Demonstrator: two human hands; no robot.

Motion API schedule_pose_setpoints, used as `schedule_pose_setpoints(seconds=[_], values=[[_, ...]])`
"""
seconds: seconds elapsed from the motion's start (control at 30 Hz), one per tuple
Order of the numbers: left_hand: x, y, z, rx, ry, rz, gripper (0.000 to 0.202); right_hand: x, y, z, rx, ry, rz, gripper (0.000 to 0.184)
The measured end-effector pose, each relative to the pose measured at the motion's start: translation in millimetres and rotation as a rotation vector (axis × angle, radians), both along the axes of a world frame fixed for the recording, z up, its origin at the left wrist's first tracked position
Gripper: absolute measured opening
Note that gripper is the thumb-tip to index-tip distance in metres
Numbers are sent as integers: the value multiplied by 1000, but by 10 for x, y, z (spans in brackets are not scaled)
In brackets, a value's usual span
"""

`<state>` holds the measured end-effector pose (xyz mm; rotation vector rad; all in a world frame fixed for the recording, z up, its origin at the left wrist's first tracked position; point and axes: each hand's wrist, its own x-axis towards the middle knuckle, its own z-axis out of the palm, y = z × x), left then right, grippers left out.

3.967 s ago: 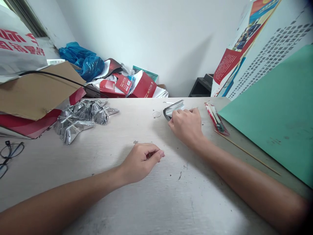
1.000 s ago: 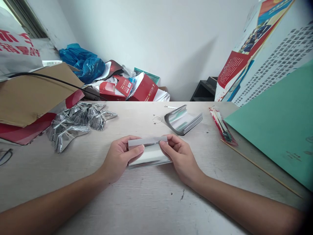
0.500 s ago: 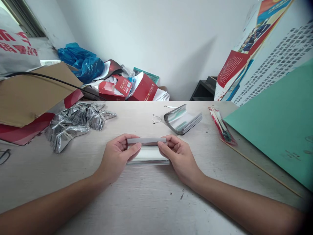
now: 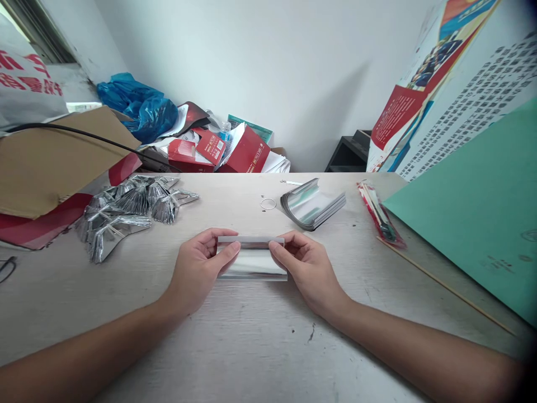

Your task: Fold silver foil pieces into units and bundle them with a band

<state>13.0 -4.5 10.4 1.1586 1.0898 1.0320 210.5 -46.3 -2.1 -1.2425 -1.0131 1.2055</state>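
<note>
A shiny silver sheet (image 4: 253, 261) lies on the white table (image 4: 260, 341) in front of me, its far edge folded over into a narrow strip. My left hand (image 4: 199, 268) pinches the sheet's left end between thumb and fingers. At the right end my right hand (image 4: 308, 268) pinches it the same way. A curved stack of silver sheets (image 4: 312, 202) rests farther back, right of centre. A pile of folded silver fans (image 4: 128, 210) sits at the left.
A small ring (image 4: 267, 203) lies beside the stack. A red packet of sticks (image 4: 380, 215) and a thin wooden stick (image 4: 444, 285) lie right. A green board (image 4: 478, 201) leans at the right. Cardboard (image 4: 54, 159), red boxes and blue bags crowd the back left.
Four seconds ago my right hand was on the stack and my left lay closed on the table. Both now hold one sheet, whose folded far edge has been pressed flatter over the last second.
</note>
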Motion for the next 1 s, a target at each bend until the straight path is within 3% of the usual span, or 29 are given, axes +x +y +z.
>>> schedule_pose_setpoints(seconds=[0.27,0.43,1.0], values=[[-5,-6,-8,55,41,-12,33,-13,3,15,45,30,-21,36],[-9,-12,-13,63,41,-5,32,-14,-1,26,17,59,-20,46],[-11,-23,-13,85,60,-2,26,-10,10,22,50,-34,-15,30]])
